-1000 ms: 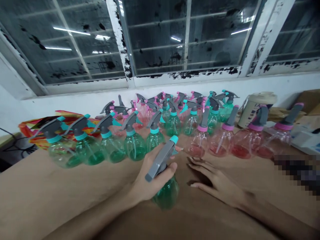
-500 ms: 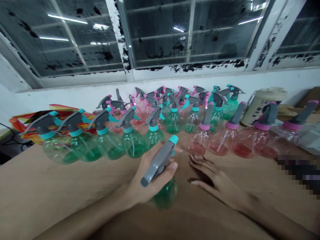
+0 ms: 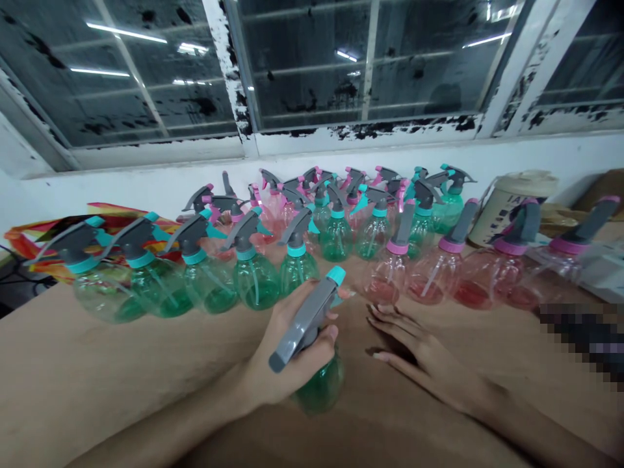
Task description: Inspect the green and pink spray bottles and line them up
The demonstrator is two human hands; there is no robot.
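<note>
A green spray bottle (image 3: 322, 385) with a grey trigger head and a turquoise nozzle is gripped round its neck by my left hand (image 3: 292, 351). Its trigger is partly hidden behind my fingers. My right hand (image 3: 414, 338) rests on the tabletop to the right of it, fingers stretched and slightly apart, holding nothing. Just beyond my right fingertips stands a pink spray bottle (image 3: 385, 283), first in a row of pink ones. Past my left hand, the closest of a row of green spray bottles is a turquoise-collared bottle (image 3: 298, 266).
More pink and green spray bottles (image 3: 336, 237) crowd against the white wall under the window. A cream canister (image 3: 507, 201) stands at the back right. At the left lies a red and orange bag (image 3: 29, 237). A blurred-out dark object (image 3: 585, 338) is on the wooden table (image 3: 73, 364).
My left hand and the green spray bottle have shifted very slightly left and down. My right hand stays in place. The view has turned a little.
</note>
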